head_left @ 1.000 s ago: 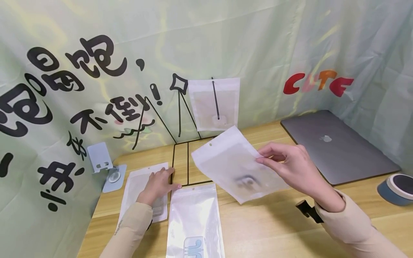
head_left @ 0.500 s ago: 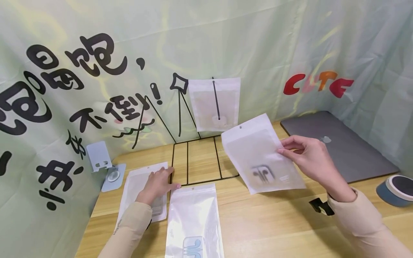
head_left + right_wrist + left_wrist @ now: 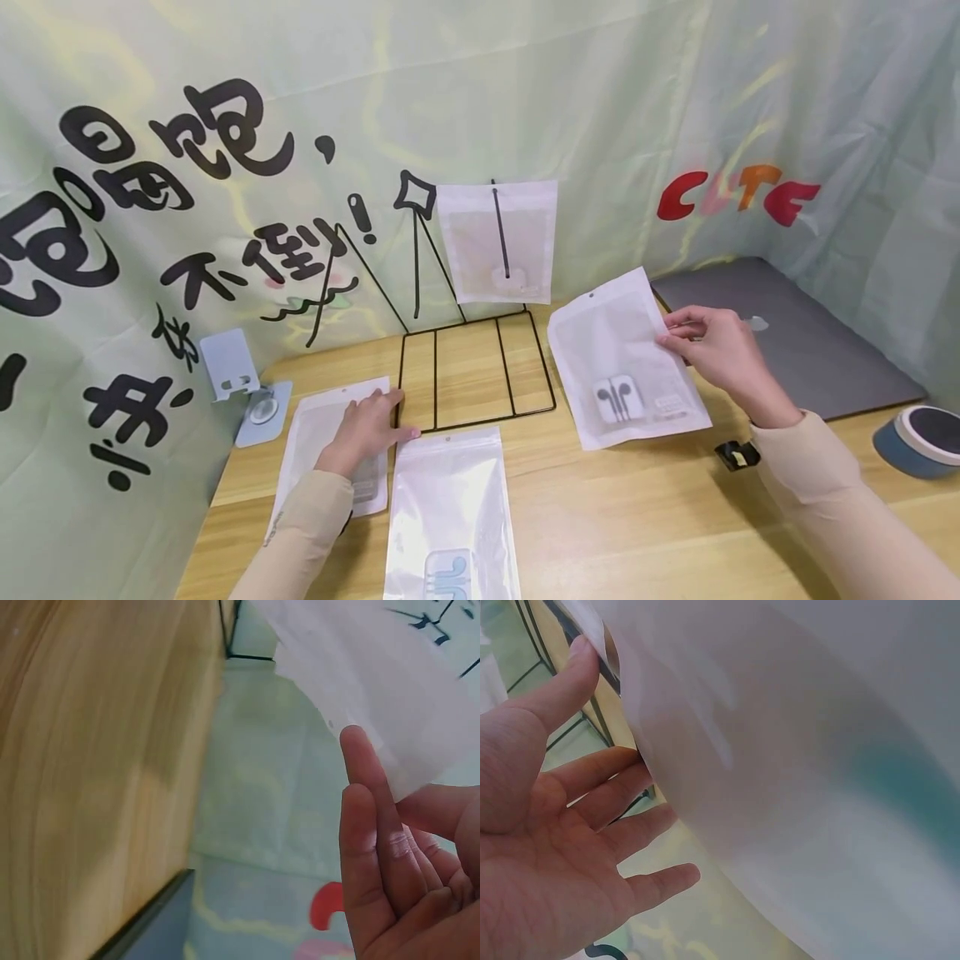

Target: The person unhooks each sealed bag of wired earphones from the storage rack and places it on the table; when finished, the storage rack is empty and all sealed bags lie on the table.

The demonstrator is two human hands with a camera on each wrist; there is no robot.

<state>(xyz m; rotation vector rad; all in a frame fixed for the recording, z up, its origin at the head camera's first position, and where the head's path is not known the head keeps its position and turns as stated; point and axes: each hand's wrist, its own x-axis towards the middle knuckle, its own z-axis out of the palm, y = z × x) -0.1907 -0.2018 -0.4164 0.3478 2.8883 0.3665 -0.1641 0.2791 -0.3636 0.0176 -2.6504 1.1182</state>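
Note:
My right hand (image 3: pixel 723 358) pinches the right edge of a white zip bag (image 3: pixel 600 342) with earphones showing through its lower part. In the right wrist view, the thumb and fingers hold the bag's corner (image 3: pixel 420 727). My left hand (image 3: pixel 367 429), fingers spread, lies over another white bag (image 3: pixel 318 425) on the table, beside the left edge of a black wire rack (image 3: pixel 435 379). A shiny bag (image 3: pixel 457 483) with a blue earphone picture lies in front of the rack. One more white bag (image 3: pixel 472 242) hangs from the rack's hook (image 3: pixel 501 233).
A closed grey laptop (image 3: pixel 795 333) lies at the back right, behind my right hand. To its front stands a blue round container (image 3: pixel 918 446). A pale blue phone stand (image 3: pixel 228 362) is at the back left. A printed cloth (image 3: pixel 585 100) hangs behind the table.
My right hand has moved right with the earphone bag. That bag now hangs more upright, its front facing me, and uncovers the rack's right side. My left hand stays put.

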